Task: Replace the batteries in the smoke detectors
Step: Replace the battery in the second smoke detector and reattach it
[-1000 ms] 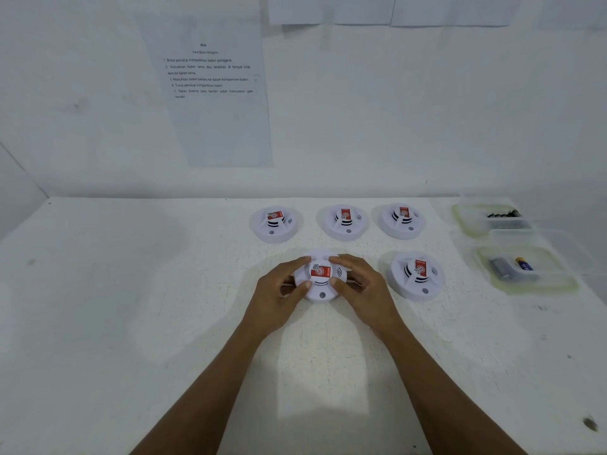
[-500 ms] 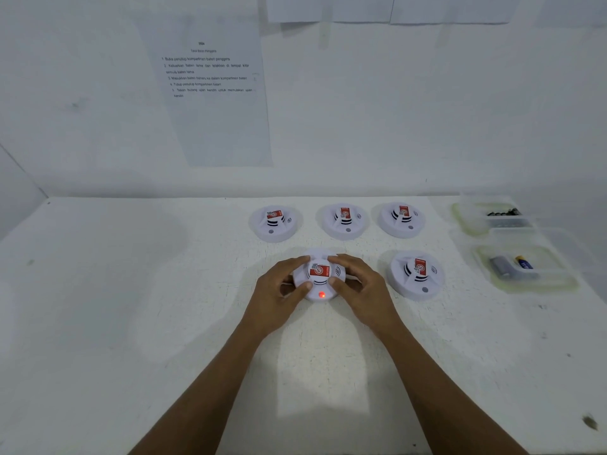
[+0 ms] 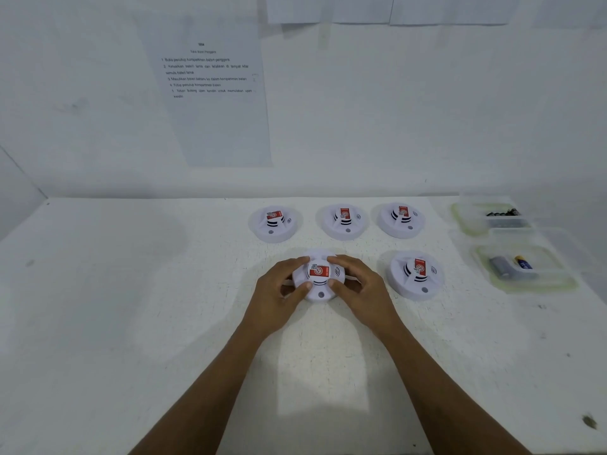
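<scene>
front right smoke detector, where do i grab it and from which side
Grip the front right smoke detector by its round outer rim, coming from above with fingers on opposite sides: it lies flat, face up, a low disc.

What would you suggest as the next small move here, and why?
Probably let go and reach for the neighbouring detector to its right. The held detector sits face up, left hand and right hand gripping its sides; its lamp, red a moment ago, is dark, suggesting the test finished.
</scene>
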